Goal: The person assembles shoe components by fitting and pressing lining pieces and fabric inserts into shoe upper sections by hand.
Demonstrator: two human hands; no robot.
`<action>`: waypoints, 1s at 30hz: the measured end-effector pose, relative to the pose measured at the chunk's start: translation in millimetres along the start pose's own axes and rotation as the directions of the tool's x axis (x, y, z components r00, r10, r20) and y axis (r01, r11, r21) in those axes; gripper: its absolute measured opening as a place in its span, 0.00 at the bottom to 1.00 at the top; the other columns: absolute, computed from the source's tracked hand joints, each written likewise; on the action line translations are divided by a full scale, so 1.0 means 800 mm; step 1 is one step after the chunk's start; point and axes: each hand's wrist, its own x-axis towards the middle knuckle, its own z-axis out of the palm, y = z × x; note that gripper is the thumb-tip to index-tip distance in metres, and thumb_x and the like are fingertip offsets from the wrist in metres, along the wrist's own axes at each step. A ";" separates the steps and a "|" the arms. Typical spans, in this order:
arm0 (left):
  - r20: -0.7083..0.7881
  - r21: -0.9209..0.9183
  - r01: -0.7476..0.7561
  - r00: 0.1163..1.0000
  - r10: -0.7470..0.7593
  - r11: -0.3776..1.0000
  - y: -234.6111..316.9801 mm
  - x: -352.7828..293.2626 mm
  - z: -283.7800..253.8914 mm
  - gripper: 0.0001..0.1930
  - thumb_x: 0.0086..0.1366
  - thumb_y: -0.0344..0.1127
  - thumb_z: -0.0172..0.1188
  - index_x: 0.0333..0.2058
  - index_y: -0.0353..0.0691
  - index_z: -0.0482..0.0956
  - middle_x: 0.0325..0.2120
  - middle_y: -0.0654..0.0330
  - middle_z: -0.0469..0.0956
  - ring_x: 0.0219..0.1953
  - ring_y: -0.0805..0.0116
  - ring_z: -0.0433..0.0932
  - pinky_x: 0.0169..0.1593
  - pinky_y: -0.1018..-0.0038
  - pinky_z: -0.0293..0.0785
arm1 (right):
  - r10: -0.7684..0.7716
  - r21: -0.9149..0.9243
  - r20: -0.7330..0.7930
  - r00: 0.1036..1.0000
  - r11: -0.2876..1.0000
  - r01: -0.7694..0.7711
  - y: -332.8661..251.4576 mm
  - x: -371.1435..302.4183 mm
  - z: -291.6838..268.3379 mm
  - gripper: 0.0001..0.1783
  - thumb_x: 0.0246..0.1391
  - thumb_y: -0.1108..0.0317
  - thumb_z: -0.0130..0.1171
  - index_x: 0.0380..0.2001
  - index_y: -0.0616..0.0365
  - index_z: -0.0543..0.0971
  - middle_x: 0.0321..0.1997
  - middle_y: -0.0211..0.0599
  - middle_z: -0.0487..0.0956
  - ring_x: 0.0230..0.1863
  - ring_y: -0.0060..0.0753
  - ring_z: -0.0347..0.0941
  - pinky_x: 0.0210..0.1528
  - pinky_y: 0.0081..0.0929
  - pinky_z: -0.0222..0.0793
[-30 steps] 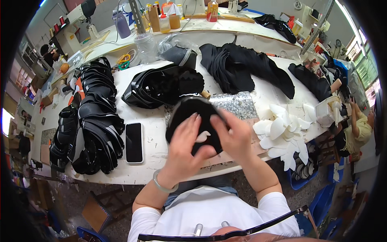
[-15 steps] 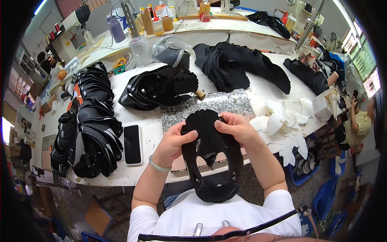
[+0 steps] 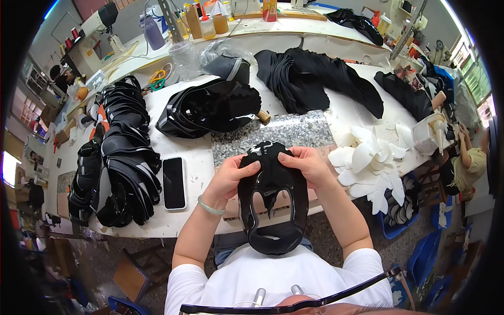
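Observation:
A glossy black shoe upper (image 3: pixel 273 182) hangs between my two hands in front of my chest, above the table's near edge. Its long opening and the pointed flap inside it show below my fingers. My left hand (image 3: pixel 230 177) pinches its upper left edge, thumb on top. The upper right edge is gripped by my right hand (image 3: pixel 308 166), thumb also on the black surface. Fingers behind the upper are hidden. Just beyond lies a speckled stone slab (image 3: pixel 273 132), and past it a pile of shiny black uppers (image 3: pixel 210 107).
Overlapping black uppers (image 3: pixel 128 157) fill the table's left, beside a phone (image 3: pixel 174 184). Matte black pieces (image 3: pixel 315 79) lie at the back. White cut pieces (image 3: pixel 370 163) are heaped at right, above a blue basket (image 3: pixel 391 228). A person (image 3: pixel 467 157) sits far right.
The shoe upper has tilted, so its surface now catches more light and its lower end sits slightly higher. Both hands keep their grip on its top edges.

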 end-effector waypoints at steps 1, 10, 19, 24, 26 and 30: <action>-0.010 0.042 0.010 1.000 -0.009 0.999 -0.001 0.000 -0.004 0.14 0.62 0.34 0.62 0.42 0.29 0.76 0.35 0.58 0.80 0.35 0.75 0.79 0.38 0.81 0.77 | 0.000 0.001 0.000 1.000 1.000 0.000 0.003 0.001 -0.003 0.12 0.55 0.68 0.62 0.38 0.67 0.77 0.32 0.35 0.81 0.30 0.20 0.78 0.33 0.18 0.75; -0.120 0.055 -0.066 0.990 0.072 0.996 0.001 -0.004 0.004 0.16 0.62 0.32 0.61 0.46 0.31 0.73 0.39 0.58 0.79 0.37 0.74 0.79 0.41 0.79 0.77 | -0.098 -0.144 0.073 0.992 0.984 0.108 0.010 -0.001 -0.004 0.23 0.44 0.75 0.69 0.45 0.66 0.72 0.40 0.35 0.79 0.38 0.22 0.76 0.43 0.21 0.74; -0.067 0.043 0.145 0.988 -0.142 0.988 -0.002 -0.009 0.004 0.19 0.56 0.23 0.61 0.48 0.32 0.71 0.38 0.55 0.78 0.34 0.69 0.80 0.34 0.74 0.80 | -0.144 -0.398 0.000 0.990 0.908 0.132 0.013 0.013 -0.015 0.29 0.44 0.74 0.69 0.50 0.65 0.69 0.41 0.35 0.79 0.40 0.24 0.75 0.45 0.22 0.72; -0.226 -0.116 -0.187 0.961 0.158 0.975 0.013 -0.016 0.043 0.14 0.58 0.23 0.60 0.44 0.33 0.73 0.36 0.57 0.78 0.32 0.69 0.78 0.36 0.72 0.79 | -0.672 -0.804 -0.080 0.736 0.480 0.351 -0.003 -0.037 0.008 0.12 0.54 0.69 0.62 0.41 0.62 0.77 0.31 0.31 0.80 0.34 0.23 0.76 0.36 0.21 0.71; -0.259 -0.076 -0.279 0.933 0.252 0.957 0.007 -0.014 0.055 0.13 0.59 0.23 0.59 0.44 0.33 0.74 0.36 0.57 0.78 0.34 0.68 0.78 0.40 0.71 0.78 | -0.639 -0.868 0.080 0.765 0.332 0.369 -0.001 -0.044 0.034 0.14 0.55 0.62 0.60 0.38 0.63 0.80 0.29 0.38 0.81 0.28 0.29 0.74 0.34 0.27 0.70; -0.165 -0.089 -0.346 0.930 0.329 0.934 0.004 -0.020 0.084 0.12 0.59 0.24 0.61 0.43 0.35 0.76 0.36 0.60 0.78 0.37 0.71 0.77 0.41 0.73 0.76 | -0.670 -0.750 0.084 0.738 0.445 0.489 0.007 -0.030 0.020 0.13 0.54 0.63 0.62 0.37 0.61 0.80 0.28 0.31 0.79 0.28 0.23 0.72 0.32 0.22 0.67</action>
